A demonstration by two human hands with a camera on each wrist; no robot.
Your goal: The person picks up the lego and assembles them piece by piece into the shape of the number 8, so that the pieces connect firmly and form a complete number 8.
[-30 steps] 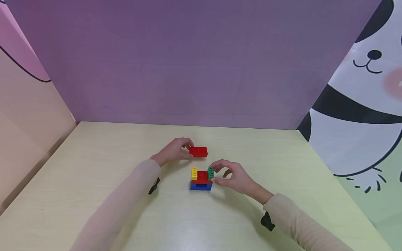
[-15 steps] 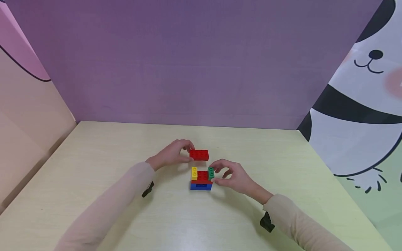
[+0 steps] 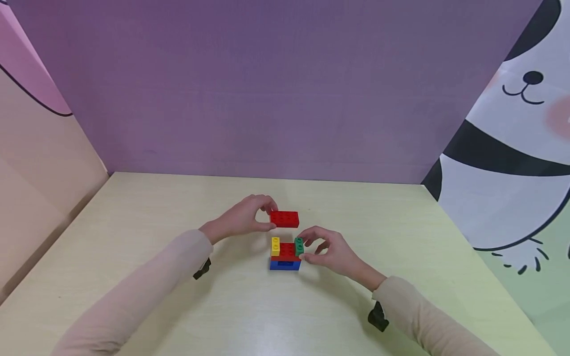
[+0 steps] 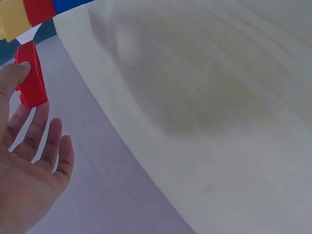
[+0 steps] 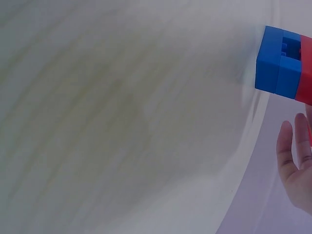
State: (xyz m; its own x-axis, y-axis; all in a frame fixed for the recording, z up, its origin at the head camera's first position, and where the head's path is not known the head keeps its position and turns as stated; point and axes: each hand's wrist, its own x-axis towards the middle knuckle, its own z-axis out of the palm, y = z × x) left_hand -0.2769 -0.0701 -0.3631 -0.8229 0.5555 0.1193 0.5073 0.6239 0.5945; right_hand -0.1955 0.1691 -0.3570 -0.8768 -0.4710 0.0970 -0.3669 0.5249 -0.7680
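Note:
My left hand [image 3: 240, 217] pinches a red toy building brick [image 3: 285, 219] by its left end, behind the stack and lifted off the table. In the left wrist view, thumb and fingertips grip that brick [image 4: 32, 80] while the other fingers spread out. Below stands a stack: blue base bricks [image 3: 285, 266], a red brick [image 3: 287, 251] on them, and a yellow brick [image 3: 275, 245] and a green brick [image 3: 299, 245] at its left and right ends on top. My right hand [image 3: 331, 252] pinches the green brick at the stack's right side. The right wrist view shows the blue part [image 5: 278, 63] with a gap between bricks.
Both hands work over a pale wooden table [image 3: 178, 306]. A purple panel [image 3: 267, 89] rises behind its far edge, with a beige wall [image 3: 40, 173] to the left and a panda picture [image 3: 503, 198] to the right.
My left hand has raised the red brick and brought it slightly right and nearer the stack. My left forearm has swung left. The right hand and the stack stay in place.

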